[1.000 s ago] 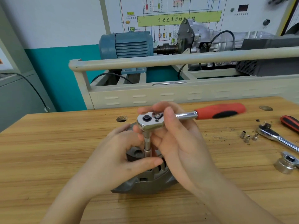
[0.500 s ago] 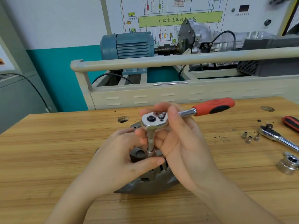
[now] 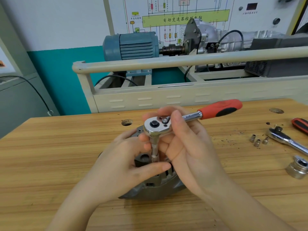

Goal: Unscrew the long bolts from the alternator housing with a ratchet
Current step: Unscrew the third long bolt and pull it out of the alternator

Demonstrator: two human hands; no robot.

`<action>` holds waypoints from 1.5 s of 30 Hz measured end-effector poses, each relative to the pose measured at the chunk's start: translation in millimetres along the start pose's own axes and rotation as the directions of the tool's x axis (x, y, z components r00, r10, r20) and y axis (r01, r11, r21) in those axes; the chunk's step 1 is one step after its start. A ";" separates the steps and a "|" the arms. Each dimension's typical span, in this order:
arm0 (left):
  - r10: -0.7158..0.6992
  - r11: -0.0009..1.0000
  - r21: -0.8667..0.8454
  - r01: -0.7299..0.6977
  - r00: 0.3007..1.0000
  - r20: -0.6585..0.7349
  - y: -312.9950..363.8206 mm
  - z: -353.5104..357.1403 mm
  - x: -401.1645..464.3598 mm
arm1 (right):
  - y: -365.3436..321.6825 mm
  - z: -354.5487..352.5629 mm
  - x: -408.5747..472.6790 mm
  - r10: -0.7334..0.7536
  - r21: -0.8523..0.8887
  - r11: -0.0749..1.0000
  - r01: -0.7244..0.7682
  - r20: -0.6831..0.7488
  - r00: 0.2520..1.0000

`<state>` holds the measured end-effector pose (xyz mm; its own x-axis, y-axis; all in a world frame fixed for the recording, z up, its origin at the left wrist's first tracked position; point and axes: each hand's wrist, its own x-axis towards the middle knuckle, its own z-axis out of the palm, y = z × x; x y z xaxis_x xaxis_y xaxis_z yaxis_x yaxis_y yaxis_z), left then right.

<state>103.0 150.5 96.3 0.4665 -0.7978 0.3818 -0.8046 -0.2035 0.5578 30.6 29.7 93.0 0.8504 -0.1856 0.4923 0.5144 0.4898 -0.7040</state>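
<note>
Ratchet [image 3: 157, 126]: upright over the alternator housing [image 3: 155, 187], mid-tabletop, red handle toward the far right corner.
Right hand [image 3: 186, 147]: fingers wrapped round the ratchet head.
Left hand [image 3: 126, 164]: pinching the extension shaft [image 3: 155, 150].

"自动变速器控制电脑" on the wall diagram's [image 3: 183, 12] yellow-green band.

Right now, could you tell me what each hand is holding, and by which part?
The right hand grips the ratchet at its head, the left hand pinches its socket extension.
</note>
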 end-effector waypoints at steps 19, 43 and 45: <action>-0.051 0.997 -0.054 0.051 0.999 0.013 0.3 0.6 0.5 | -0.3 -2.7 -0.1 0.024 0.001 1.000 -0.024 -0.092 0.995; -0.022 1.000 -0.011 0.021 0.999 -0.039 0.7 1.5 1.5 | 3.0 -1.1 -0.4 -0.058 -0.078 0.996 0.051 -0.092 0.994; 0.009 0.999 -0.046 -0.008 1.000 0.019 -0.5 -0.8 1.1 | 2.3 -2.1 -0.7 -0.034 -0.050 0.998 0.029 -0.104 0.994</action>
<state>104.3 150.2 97.0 0.4523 -0.8104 0.3724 -0.7905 -0.1709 0.5882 31.4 29.2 90.0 0.8394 -0.2898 0.4599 0.5436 0.4413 -0.7140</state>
